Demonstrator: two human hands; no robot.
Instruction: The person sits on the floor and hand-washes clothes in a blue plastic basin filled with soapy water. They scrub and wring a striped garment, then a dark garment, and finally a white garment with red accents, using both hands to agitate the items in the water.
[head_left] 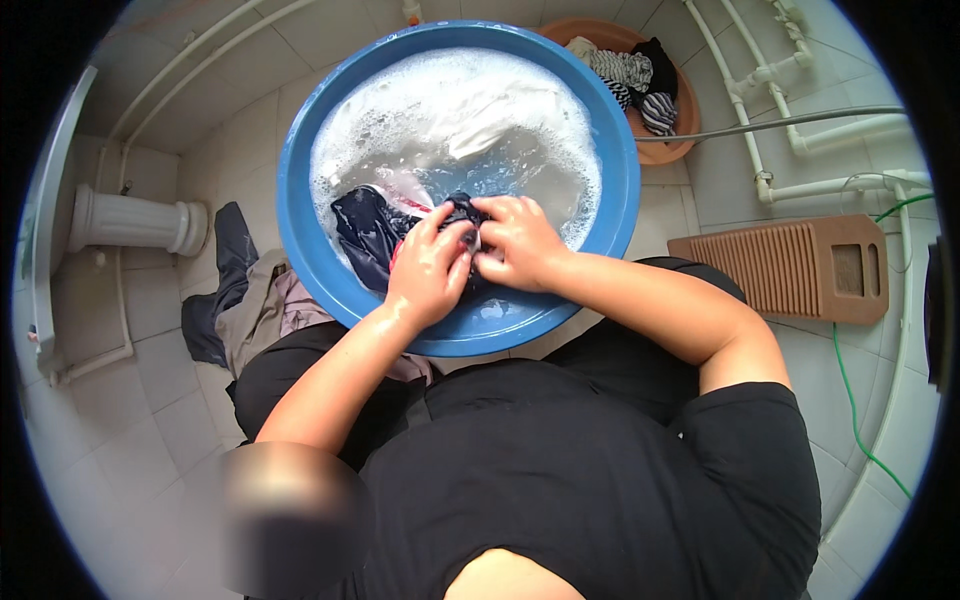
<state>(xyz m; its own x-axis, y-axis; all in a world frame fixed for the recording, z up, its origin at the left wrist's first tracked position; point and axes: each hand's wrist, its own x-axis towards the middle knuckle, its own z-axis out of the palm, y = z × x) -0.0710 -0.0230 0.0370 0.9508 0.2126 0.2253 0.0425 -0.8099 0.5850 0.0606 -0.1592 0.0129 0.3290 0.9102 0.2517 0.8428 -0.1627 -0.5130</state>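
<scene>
A large blue basin (625, 195) of foamy water stands before me. At its near side my left hand (430, 262) and my right hand (518, 240) are close together, both closed on a wet dark garment (362, 232). The cloth is navy with white and red parts, and it is bunched up between my fingers. Part of it spreads to the left of my left hand, partly in the water. Beyond my hands a white cloth (480, 140) shows among the suds (420, 95). How far the garment reaches below the water is hidden.
An orange-brown basin (684, 130) with striped and dark clothes stands behind on the right. A brown washboard (790, 270) lies right of me, near white pipes (755, 125) and a green hose (850, 400). Left are piled clothes (250, 305) and a white pedestal (135, 225). A grey hose (780, 122) crosses behind.
</scene>
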